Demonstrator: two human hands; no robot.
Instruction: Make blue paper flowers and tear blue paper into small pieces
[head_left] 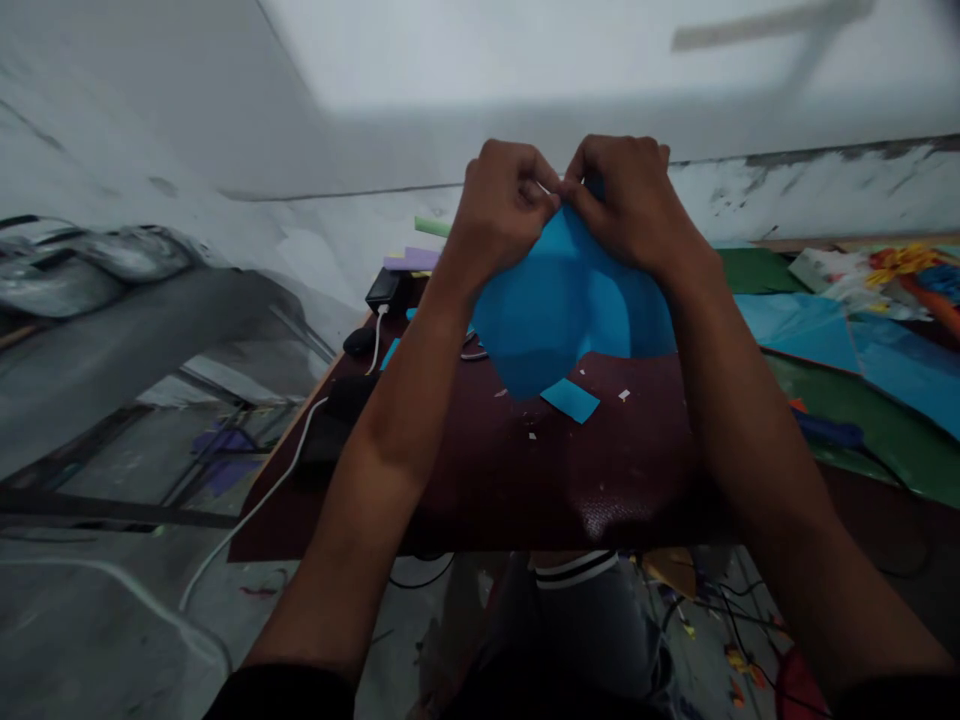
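A sheet of blue paper (547, 310) hangs above the dark red table, curved and pinched at its top edge. My left hand (514, 200) is closed, thumb and forefinger gripping that edge. Right beside it, my right hand (622, 195) pinches the same sheet, and the fingertips of both hands nearly meet. Under the sheet a small blue paper piece (571, 400) lies on the table (517, 490), with tiny white scraps around it.
At the left edge are a black power adapter (384, 290) with a white cable and a black mouse-like object (359, 342). On the right lie blue sheets (799, 325), green sheets (795, 385) and a blue-handled tool (829, 431) with a cord. A wall stands behind.
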